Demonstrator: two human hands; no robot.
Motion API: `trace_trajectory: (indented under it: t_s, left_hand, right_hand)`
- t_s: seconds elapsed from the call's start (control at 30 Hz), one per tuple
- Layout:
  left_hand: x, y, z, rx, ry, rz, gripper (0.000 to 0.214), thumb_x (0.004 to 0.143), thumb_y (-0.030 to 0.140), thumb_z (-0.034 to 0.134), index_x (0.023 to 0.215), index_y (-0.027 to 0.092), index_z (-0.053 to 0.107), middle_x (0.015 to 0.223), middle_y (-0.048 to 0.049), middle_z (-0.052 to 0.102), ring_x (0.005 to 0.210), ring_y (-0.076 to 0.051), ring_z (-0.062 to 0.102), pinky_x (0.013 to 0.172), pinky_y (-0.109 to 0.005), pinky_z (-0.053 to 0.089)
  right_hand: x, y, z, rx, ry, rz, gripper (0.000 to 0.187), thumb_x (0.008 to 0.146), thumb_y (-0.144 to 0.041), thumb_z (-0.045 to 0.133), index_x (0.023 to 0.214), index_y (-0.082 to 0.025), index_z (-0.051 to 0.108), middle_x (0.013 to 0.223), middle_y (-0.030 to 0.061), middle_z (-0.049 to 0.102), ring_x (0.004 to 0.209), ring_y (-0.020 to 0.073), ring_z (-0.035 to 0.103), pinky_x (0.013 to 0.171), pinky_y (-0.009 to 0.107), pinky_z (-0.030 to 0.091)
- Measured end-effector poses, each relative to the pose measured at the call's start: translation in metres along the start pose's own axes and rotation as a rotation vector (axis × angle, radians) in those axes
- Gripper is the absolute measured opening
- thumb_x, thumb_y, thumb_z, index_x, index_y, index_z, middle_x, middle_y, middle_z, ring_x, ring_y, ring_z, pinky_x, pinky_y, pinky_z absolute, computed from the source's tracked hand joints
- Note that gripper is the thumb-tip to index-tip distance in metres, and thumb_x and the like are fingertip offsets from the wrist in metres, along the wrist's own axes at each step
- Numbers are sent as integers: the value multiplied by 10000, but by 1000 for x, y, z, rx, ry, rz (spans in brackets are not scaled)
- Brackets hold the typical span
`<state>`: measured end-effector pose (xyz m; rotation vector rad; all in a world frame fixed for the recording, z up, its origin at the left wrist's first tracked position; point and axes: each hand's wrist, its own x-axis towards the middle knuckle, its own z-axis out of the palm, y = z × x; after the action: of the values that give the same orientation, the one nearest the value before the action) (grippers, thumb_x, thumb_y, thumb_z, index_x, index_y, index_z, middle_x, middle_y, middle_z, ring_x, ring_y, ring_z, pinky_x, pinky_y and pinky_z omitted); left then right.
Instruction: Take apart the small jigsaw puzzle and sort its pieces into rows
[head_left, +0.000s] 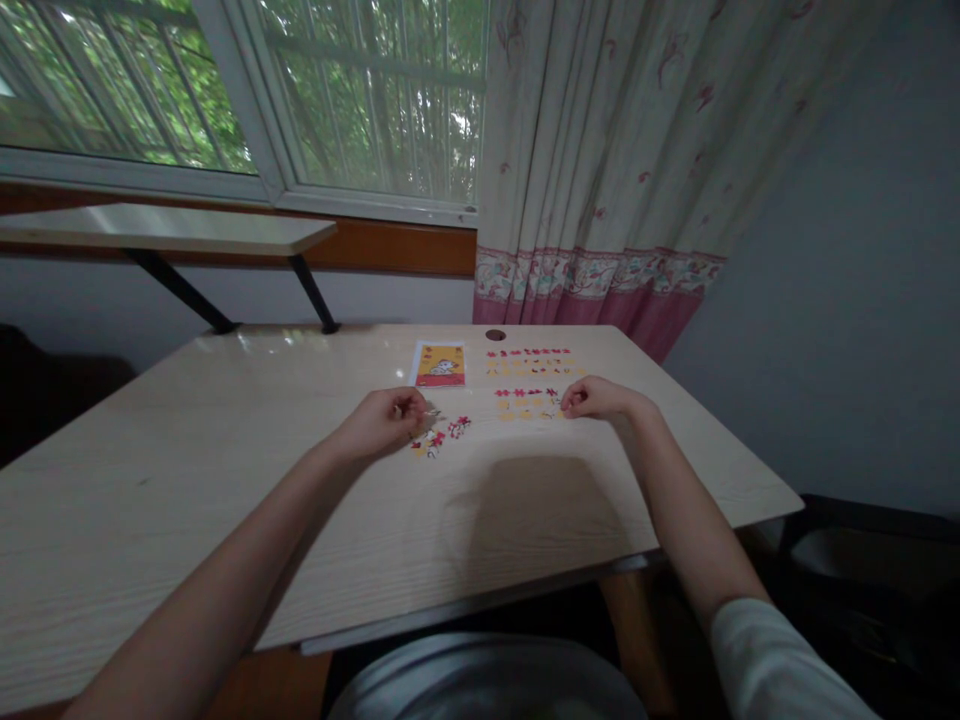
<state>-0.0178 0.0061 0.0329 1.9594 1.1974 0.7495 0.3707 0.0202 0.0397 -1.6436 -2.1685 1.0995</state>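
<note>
Small red and yellow puzzle pieces lie in rows (529,362) on the far part of a pale wooden table (225,480). A second, shorter row of pieces (525,402) sits just in front of them. My right hand (592,398) rests at the right end of that shorter row, its fingers curled in a pinch on a small piece. My left hand (384,420) is closed beside a loose cluster of pieces (439,436), fingers pinched around a small piece. A yellow and red picture card (441,364) lies beyond my left hand.
A round cable hole (495,335) is in the table's far edge. A window with bars (247,90) and a narrow shelf on black brackets (165,232) stand behind. A flowered curtain (600,160) hangs at the right, beside a grey wall.
</note>
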Motion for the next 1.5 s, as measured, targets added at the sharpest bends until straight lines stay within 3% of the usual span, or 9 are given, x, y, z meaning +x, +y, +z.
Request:
trace_trajectory:
  t_s: [0.13,0.23,0.4,0.57,1.1,1.27,1.4,1.5]
  left_hand:
    - [2,8,15,-332,69,-62,250,637,359,681,722,156,562,546,24,533,453,-92,471,432,-215,364]
    - [4,15,24,-480,88,-99,300,597,365,722,738,143,578,557,7,576,451,-98,501,432,-218,368]
    - [2,25,36,-525,61,-55,291,560,332,752,695,133,588,627,-31,638,542,-121,565,516,-240,414]
    - [0,26,45,-501,16,-33,265,604,342,726,689,135,584,579,-16,614,495,-104,524,460,-214,350]
    - [-2,29,46,-494,-12,-31,264,607,334,727,721,132,600,631,-22,629,535,-101,527,498,-221,359]
    - [3,23,40,-493,104,-35,257,643,331,685,807,143,624,699,-37,638,583,-123,550,543,-249,407]
    - [6,6,21,-334,191,-103,258,684,357,612,816,136,612,627,-20,591,514,-117,499,478,-238,380]
    - [4,-2,4,-15,194,-34,245,714,362,563,796,142,633,631,-18,598,546,-120,491,491,-223,367]
  right_hand:
    - [2,-19,10,-62,137,-73,241,662,-337,631,770,-123,657,519,-42,467,478,61,367,469,206,262]
    - [7,-46,33,-160,296,-279,197,743,-312,586,795,-140,667,572,-20,523,531,78,431,530,208,317]
    - [11,-87,83,-230,453,-613,197,822,-311,550,899,-177,673,794,40,637,704,110,551,667,220,395]
    - [13,-94,105,-250,526,-701,195,837,-327,545,925,-202,666,815,33,664,736,113,585,695,219,418]
    - [10,-93,100,-293,542,-809,202,860,-327,515,873,-201,672,811,40,669,730,116,591,683,225,437]
    - [9,-85,83,-250,619,-741,216,856,-344,530,872,-190,681,808,55,659,735,126,582,689,238,432]
    - [9,-71,56,-175,745,-659,221,838,-369,551,836,-196,688,805,58,663,735,141,571,692,268,435]
    - [9,-62,41,-141,804,-620,216,814,-389,578,807,-206,692,797,53,671,694,141,554,676,281,434]
